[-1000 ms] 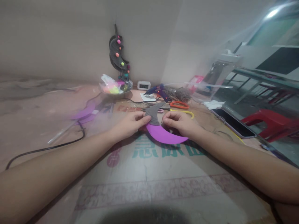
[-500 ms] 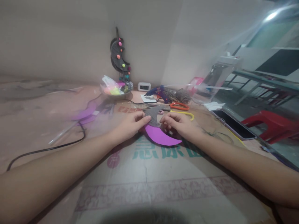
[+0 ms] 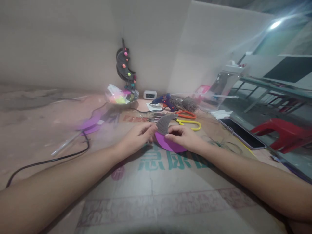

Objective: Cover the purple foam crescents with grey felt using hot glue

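The left hand [image 3: 137, 138] and the right hand [image 3: 184, 138] each had a narrow fingertip grip on 1 foam crescent [image 3: 170, 147], pinching its grey twine-wrapped upper part from either side. Its purple lower half sat low over the printed cardboard [image 3: 151, 182] on the counter [image 3: 31, 136]. Just behind lay orange scissors [image 3: 186, 114], with a blue glue gun [image 3: 162, 97] farther back.

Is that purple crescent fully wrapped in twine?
Only partly: the crescent has grey twine over its upper tip, but is bare purple below, between left hand and right hand.
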### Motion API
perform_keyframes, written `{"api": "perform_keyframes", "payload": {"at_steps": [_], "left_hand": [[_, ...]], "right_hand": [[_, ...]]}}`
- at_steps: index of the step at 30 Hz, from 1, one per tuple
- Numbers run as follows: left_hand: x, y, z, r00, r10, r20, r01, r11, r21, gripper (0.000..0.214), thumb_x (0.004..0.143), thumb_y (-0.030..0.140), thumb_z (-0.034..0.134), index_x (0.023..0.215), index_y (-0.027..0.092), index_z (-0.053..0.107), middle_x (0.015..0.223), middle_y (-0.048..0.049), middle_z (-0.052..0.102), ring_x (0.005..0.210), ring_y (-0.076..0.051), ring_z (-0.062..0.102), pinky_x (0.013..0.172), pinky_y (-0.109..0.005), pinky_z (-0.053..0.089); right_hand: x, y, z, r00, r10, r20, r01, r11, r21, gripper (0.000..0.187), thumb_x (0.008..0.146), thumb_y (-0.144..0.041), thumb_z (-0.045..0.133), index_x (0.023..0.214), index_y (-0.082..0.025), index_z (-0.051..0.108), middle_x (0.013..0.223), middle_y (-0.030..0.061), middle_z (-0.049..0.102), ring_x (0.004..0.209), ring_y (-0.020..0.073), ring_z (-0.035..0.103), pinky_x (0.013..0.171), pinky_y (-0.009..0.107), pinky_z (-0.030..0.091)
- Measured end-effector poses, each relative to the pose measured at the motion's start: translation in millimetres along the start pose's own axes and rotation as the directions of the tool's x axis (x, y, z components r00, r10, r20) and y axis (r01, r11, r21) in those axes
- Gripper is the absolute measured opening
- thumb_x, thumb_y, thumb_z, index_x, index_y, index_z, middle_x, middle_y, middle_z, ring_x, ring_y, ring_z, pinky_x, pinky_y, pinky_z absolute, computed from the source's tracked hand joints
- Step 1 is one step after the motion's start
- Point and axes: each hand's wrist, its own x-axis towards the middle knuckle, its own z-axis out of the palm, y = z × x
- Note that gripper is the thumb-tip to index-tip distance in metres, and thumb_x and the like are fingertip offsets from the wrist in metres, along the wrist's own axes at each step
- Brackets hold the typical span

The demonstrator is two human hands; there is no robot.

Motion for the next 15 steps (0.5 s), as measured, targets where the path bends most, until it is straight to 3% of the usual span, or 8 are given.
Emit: {"api": "perform_keyframes", "payload": {"at_steps": [7,15], "left_hand": [[-0.2,3.5,0.9,1.0,0.017,-0.01,-0.016,0.998,0.068,0.024,0.088,0.037,0.05,0.079,0.016,0.057,0.071,0.0014,0.054,0.066,-0.011,0.048,0.061,-0.022,0.039],[1.7,1.0,0.0,0.997,-0.061,-0.047,0.063,0.997,0.039,0.029,0.086,0.043,0.05,0.075,0.016,0.053,0.066,0.0022,0.052,0.06,-0.011,0.047,0.057,-0.022,0.037]], "right_hand": [[-0.8,2.2,-1.5,1.0,-0.003,0.023,0.003,1.0,0.012,0.022,0.078,-0.036,0.059,0.072,-0.016,0.062,0.069,-0.0008,0.054,0.065,0.0116,0.047,0.06,0.025,0.037],[0.5,5.7,0.3,0.999,0.019,-0.032,-0.015,0.992,0.125,0.027,0.077,-0.041,0.061,0.09,-0.017,0.064,0.081,0.0025,0.061,0.071,0.0146,0.053,0.066,0.028,0.043]]}}
